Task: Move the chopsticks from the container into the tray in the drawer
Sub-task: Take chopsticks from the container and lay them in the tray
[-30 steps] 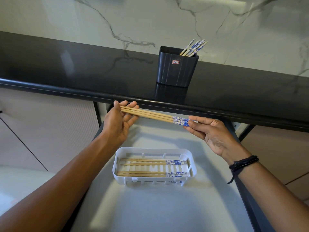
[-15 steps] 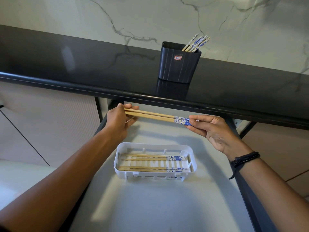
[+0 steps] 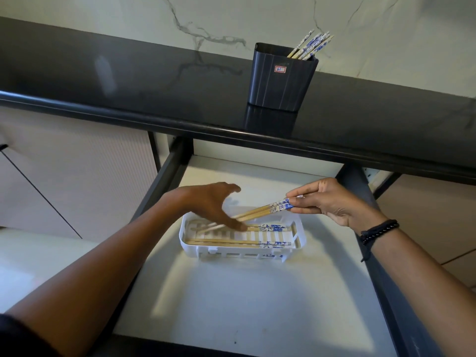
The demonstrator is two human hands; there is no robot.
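- right hand [image 3: 337, 202]: fingers pinching the blue-patterned ends of a held pair of chopsticks [image 3: 260, 212], tips slanting down into the tray.
- left hand [image 3: 213, 204]: fingers spreading open, gripping nothing, resting over the pair's plain ends.
- tray [image 3: 298, 228]: white, sitting in the open drawer [image 3: 231, 305], already carrying several chopsticks lying flat.
- container [image 3: 280, 78]: dark, standing on the counter [image 3: 128, 81], more chopsticks remaining inside.
- step: laying the pair down; next, likely lowering the raised end level, releasing, then reaching to the container.
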